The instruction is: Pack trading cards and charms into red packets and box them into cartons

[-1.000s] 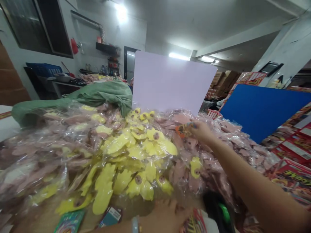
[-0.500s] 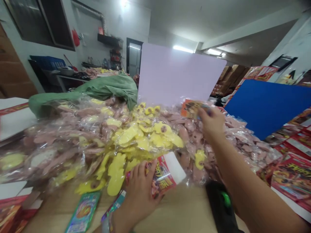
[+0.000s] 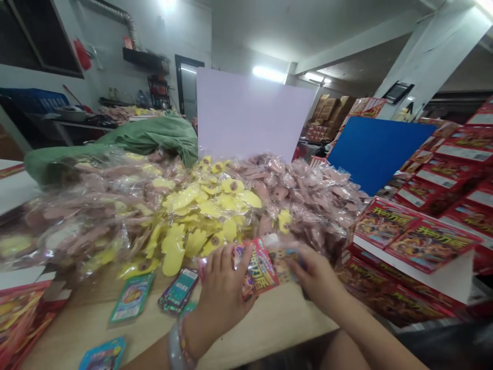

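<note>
Many clear bags (image 3: 308,190) hold yellow and pink pieces (image 3: 200,208).

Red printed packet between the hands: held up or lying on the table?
Held, it seems: the red printed packet is pressed in the left hand, with the right hand at its other end.

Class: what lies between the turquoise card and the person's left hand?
A dark printed card lies between the turquoise card and the left hand, in the head view.
</note>
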A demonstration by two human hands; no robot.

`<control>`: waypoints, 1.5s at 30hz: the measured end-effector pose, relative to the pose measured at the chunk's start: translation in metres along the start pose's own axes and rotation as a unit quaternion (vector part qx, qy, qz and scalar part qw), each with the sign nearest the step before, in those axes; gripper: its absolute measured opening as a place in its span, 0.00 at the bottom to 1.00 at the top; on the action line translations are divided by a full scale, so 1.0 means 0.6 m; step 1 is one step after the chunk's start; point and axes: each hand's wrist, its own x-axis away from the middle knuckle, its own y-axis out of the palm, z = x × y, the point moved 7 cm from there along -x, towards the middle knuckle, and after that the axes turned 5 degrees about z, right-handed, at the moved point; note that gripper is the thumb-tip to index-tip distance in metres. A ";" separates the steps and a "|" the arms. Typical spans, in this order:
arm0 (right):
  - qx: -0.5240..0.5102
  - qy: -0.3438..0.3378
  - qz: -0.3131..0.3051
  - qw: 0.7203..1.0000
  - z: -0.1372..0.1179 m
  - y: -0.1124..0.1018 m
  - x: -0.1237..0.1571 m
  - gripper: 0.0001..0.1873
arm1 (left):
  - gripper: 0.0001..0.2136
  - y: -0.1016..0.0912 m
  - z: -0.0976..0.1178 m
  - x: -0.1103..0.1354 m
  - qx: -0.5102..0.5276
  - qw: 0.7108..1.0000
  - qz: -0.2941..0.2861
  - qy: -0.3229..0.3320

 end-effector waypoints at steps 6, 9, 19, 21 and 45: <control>-0.079 0.058 -0.106 0.990 -0.017 0.038 0.048 0.28 | 0.33 -0.003 0.017 0.036 0.007 1.000 -0.001 -0.008; -0.041 0.054 -0.043 0.997 -0.034 0.032 0.065 0.23 | 0.34 -0.010 0.029 0.056 0.032 0.998 0.029 -0.037; -0.191 0.050 -0.273 0.942 -0.068 0.052 0.123 0.12 | 0.33 -0.003 0.079 0.129 0.681 0.653 -0.228 -0.240; -0.224 0.103 -0.009 0.969 -0.033 0.002 0.136 0.13 | 0.31 -0.007 0.080 0.138 0.707 0.634 -0.156 -0.271; -0.449 0.257 -0.327 0.791 -0.005 0.137 0.266 0.19 | 0.56 0.032 0.118 0.239 0.401 0.813 -0.279 -0.316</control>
